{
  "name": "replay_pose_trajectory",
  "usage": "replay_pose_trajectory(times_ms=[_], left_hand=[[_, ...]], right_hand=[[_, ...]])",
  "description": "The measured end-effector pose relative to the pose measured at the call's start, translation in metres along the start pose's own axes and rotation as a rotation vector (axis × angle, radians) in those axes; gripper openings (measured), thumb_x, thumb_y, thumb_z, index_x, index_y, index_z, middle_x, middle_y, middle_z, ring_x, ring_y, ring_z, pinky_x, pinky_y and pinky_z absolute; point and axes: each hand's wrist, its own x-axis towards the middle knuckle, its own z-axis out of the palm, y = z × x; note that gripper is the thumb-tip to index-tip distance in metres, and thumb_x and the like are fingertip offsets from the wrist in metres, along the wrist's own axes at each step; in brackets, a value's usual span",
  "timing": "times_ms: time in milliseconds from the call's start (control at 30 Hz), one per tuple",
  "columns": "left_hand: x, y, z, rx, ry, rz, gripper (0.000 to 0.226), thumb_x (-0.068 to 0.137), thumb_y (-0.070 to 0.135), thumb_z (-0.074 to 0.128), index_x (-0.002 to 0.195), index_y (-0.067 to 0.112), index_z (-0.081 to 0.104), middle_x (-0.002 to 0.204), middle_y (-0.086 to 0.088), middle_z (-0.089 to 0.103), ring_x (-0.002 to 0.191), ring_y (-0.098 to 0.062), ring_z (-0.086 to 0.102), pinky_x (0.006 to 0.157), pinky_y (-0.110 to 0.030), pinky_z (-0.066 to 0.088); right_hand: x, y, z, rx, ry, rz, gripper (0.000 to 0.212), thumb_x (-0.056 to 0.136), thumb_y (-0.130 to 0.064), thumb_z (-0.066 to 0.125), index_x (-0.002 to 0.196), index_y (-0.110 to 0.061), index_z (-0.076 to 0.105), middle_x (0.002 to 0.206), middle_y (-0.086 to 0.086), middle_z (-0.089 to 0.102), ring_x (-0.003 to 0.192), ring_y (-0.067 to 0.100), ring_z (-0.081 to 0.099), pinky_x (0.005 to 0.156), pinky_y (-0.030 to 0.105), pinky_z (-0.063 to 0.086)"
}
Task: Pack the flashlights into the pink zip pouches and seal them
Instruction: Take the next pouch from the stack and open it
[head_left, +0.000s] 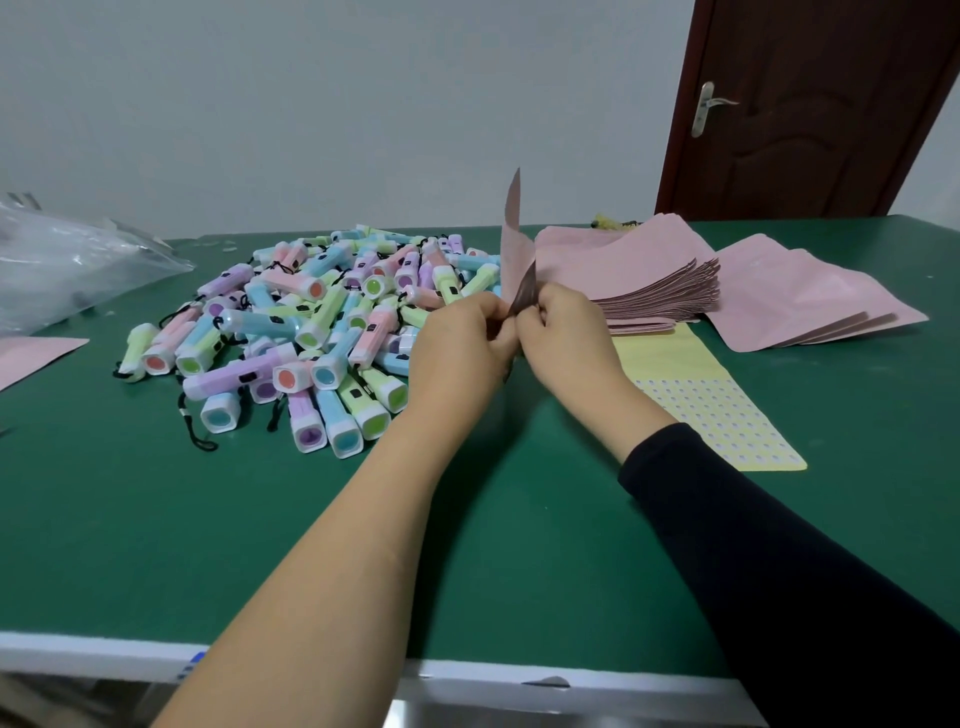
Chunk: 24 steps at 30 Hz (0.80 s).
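Fingers (492, 326) of the left hand (457, 351) and right hand (567, 338) pinch a pouch (517, 252), held between the flashlights (311, 322) and the stack (654, 280).

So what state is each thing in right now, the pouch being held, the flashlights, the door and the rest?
Held pouch: upright, pinched at its lower end.
Left hand: pinching the pouch.
Right hand: pinching the pouch.
Flashlights: loose heap, unpacked.
Pouch stack: lying flat, fanned out.
Sticker sheet: lying flat.
Door: closed.
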Motion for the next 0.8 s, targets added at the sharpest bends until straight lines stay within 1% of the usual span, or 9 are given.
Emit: replay_pose_trajectory(times_ms=[67, 167, 233, 300, 400, 500, 567, 667, 800], left_hand=[[0.001, -0.001, 0.000, -0.032, -0.007, -0.016, 0.019, 0.088, 0.022, 0.061, 0.069, 0.025, 0.060, 0.056, 0.008, 0.060, 0.050, -0.003, 0.048, 0.053, -0.027, 0.041], [0.002, -0.002, 0.000, -0.075, -0.008, -0.036, 0.022, 0.087, 0.018, 0.061, 0.067, 0.025, 0.059, 0.051, 0.012, 0.056, 0.046, 0.000, 0.046, 0.050, -0.023, 0.038], [0.003, -0.003, -0.002, -0.141, 0.002, -0.055, 0.027, 0.087, 0.013, 0.059, 0.064, 0.028, 0.058, 0.048, 0.017, 0.055, 0.045, 0.003, 0.046, 0.047, -0.013, 0.033], [0.003, -0.002, -0.003, -0.170, 0.009, -0.060, 0.027, 0.087, 0.013, 0.059, 0.065, 0.028, 0.058, 0.049, 0.019, 0.055, 0.045, 0.004, 0.047, 0.045, -0.009, 0.030], [0.002, 0.001, -0.002, -0.097, 0.012, -0.024, 0.017, 0.087, 0.019, 0.059, 0.071, 0.024, 0.061, 0.060, 0.012, 0.063, 0.054, 0.003, 0.055, 0.052, -0.016, 0.039], [-0.001, 0.001, -0.001, 0.026, -0.001, 0.040, 0.010, 0.089, 0.024, 0.058, 0.082, 0.020, 0.063, 0.075, 0.006, 0.068, 0.069, -0.011, 0.064, 0.060, -0.028, 0.048], [-0.002, 0.002, -0.001, 0.120, 0.004, 0.086, 0.012, 0.091, 0.027, 0.055, 0.086, 0.019, 0.064, 0.083, 0.005, 0.068, 0.074, -0.018, 0.063, 0.063, -0.034, 0.049], [-0.002, 0.004, 0.000, 0.235, 0.049, 0.151, 0.016, 0.093, 0.030, 0.052, 0.089, 0.019, 0.063, 0.088, 0.004, 0.067, 0.076, -0.020, 0.059, 0.062, -0.034, 0.047], [-0.002, 0.007, 0.004, 0.306, 0.087, 0.167, 0.016, 0.093, 0.029, 0.051, 0.092, 0.018, 0.063, 0.090, 0.001, 0.065, 0.081, -0.023, 0.057, 0.063, -0.034, 0.046]], right_hand=[[0.000, 0.001, 0.000, -0.011, -0.014, -0.009, 0.027, 0.088, -0.005, 0.045, 0.063, -0.016, 0.040, 0.057, -0.003, 0.040, 0.053, 0.013, 0.036, 0.042, 0.019, 0.023], [0.001, 0.000, -0.002, -0.026, -0.018, -0.013, 0.023, 0.088, -0.005, 0.045, 0.066, -0.012, 0.044, 0.059, -0.002, 0.041, 0.056, 0.017, 0.037, 0.046, 0.027, 0.025], [0.002, 0.001, -0.005, 0.023, -0.002, -0.020, 0.030, 0.089, -0.003, 0.045, 0.062, -0.016, 0.041, 0.058, -0.004, 0.042, 0.054, 0.011, 0.037, 0.044, 0.020, 0.028], [0.001, 0.000, -0.007, 0.067, 0.009, -0.020, 0.026, 0.089, -0.004, 0.046, 0.065, -0.015, 0.047, 0.057, -0.006, 0.043, 0.054, 0.008, 0.038, 0.045, 0.022, 0.029], [-0.002, -0.001, -0.006, 0.137, 0.032, 0.010, 0.022, 0.088, -0.006, 0.048, 0.069, -0.016, 0.054, 0.057, -0.007, 0.046, 0.055, 0.010, 0.041, 0.048, 0.021, 0.029], [-0.005, -0.004, -0.002, 0.238, 0.010, 0.071, 0.022, 0.089, -0.011, 0.048, 0.098, -0.017, 0.068, 0.079, -0.006, 0.062, 0.072, 0.015, 0.054, 0.062, 0.026, 0.038], [-0.004, -0.004, 0.000, 0.272, 0.005, 0.120, 0.026, 0.091, -0.012, 0.047, 0.109, -0.017, 0.065, 0.088, -0.005, 0.062, 0.078, 0.015, 0.056, 0.066, 0.023, 0.040], [-0.002, -0.003, 0.002, 0.289, 0.000, 0.184, 0.014, 0.092, -0.011, 0.044, 0.090, -0.018, 0.056, 0.082, -0.003, 0.058, 0.072, 0.014, 0.053, 0.058, 0.016, 0.038], [-0.002, 0.000, 0.004, 0.415, 0.012, 0.360, 0.014, 0.090, -0.013, 0.045, 0.080, -0.020, 0.052, 0.080, 0.002, 0.059, 0.079, 0.026, 0.056, 0.069, 0.030, 0.042]])
